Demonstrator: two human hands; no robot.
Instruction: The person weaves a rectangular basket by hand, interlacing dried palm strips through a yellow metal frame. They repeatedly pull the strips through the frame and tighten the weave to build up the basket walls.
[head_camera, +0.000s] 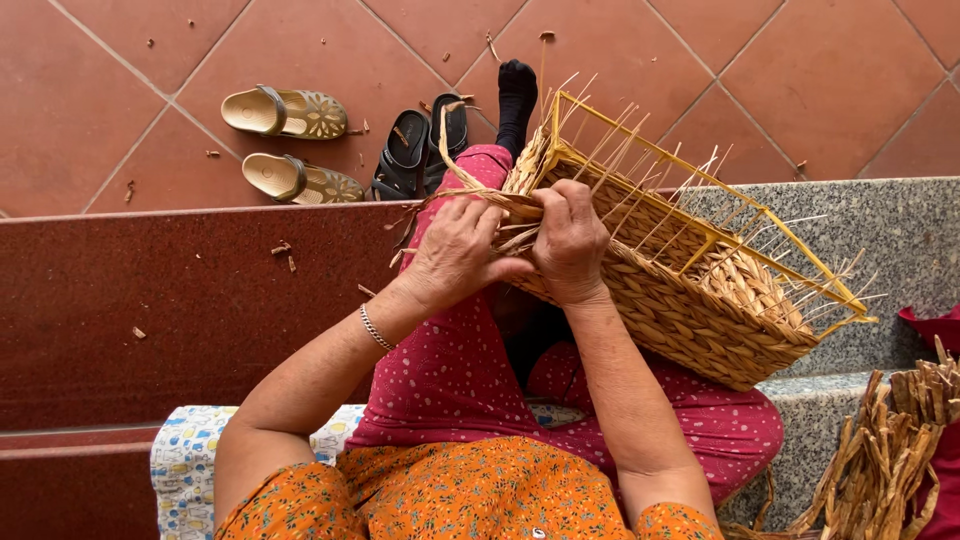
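Note:
A half-woven straw basket (690, 290) on a yellow wire frame rests on its side across my lap, open side up-right, with bare frame rods sticking out. My left hand (455, 250) pinches a flat straw strand (450, 150) at the basket's near corner. My right hand (570, 240) presses on the woven rim beside it, fingers closed over the strands. Both hands touch the same corner, side by side.
Two tan sandals (290, 145) and a pair of black sandals (420, 150) lie on the red tile floor. A bundle of dried straw strips (890, 450) lies at the right on the grey stone step (880, 220). A patterned cushion (185, 460) is under me.

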